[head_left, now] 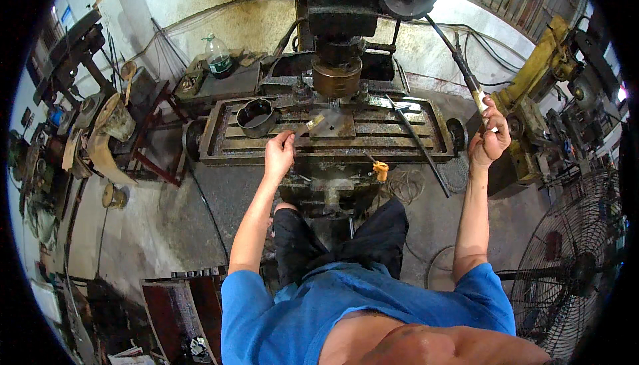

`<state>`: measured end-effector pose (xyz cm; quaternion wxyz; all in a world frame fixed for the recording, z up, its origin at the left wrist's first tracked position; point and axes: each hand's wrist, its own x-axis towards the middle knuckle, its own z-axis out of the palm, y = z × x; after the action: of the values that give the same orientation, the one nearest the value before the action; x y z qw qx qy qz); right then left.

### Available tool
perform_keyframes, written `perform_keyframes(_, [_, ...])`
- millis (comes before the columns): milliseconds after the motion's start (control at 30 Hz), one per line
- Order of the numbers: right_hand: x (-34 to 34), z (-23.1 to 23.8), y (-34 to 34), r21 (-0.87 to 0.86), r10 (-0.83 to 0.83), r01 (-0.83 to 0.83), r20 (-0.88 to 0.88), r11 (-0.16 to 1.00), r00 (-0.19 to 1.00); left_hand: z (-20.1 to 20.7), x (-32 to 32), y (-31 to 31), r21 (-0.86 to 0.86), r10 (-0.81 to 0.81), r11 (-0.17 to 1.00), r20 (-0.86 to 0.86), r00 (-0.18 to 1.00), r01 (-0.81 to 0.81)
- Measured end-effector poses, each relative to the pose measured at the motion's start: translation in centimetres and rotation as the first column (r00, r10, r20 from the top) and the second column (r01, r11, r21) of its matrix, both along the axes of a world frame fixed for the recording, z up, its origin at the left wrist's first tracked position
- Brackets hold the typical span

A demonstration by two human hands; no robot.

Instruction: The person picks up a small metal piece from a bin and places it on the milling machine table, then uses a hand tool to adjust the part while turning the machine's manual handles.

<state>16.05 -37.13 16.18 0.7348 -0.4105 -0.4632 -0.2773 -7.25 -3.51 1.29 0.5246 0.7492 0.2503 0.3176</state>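
A drill-mill machine (336,45) is seen filling the twelve o'clock region, with its spindle head (337,75) lowered close over the slotted table (219,148). On that table a flat metal workpiece (336,125) is placed directly under the spindle, and a round dark tin (256,117) is set at about ten o'clock from it. A long dark bar (416,140) is laid across the table towards four o'clock. A large fan (572,265) is found at four o'clock in the view.

The feed lever (459,65) at two o'clock is gripped at its pale handle by the right hand (489,140), the fingers being curled around it. A small brush (307,126) is pinched between thumb and fingertips of the left hand (279,152), its bristle end being held against the workpiece's nine o'clock edge.

The piece is judged to be already positioned, with the cut either about to be made or in hand; whether the tool touches the metal cannot be told, and removal is left.
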Motion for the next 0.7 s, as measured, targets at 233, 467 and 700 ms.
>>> perform_keyframes(233, [-0.2,0.4,-0.2,-0.008,0.009,-0.010,-0.028,1.000,1.000,0.8,0.2,-0.9,-0.003,-0.017,1.000,-0.021,1.000,0.017])
perform_keyframes(467, [-0.9,2.4,-0.3,-0.018,-0.038,0.037,-0.018,0.999,0.999,0.6,1.8,-0.8,0.079,-0.009,0.997,-0.002,1.000,0.009])
perform_keyframes(700, [-0.4,4.7,-0.6,-0.062,-0.078,0.082,0.058,0.995,0.995,-0.4,4.3,-0.6,0.096,-0.079,0.992,-0.035,0.996,0.082])
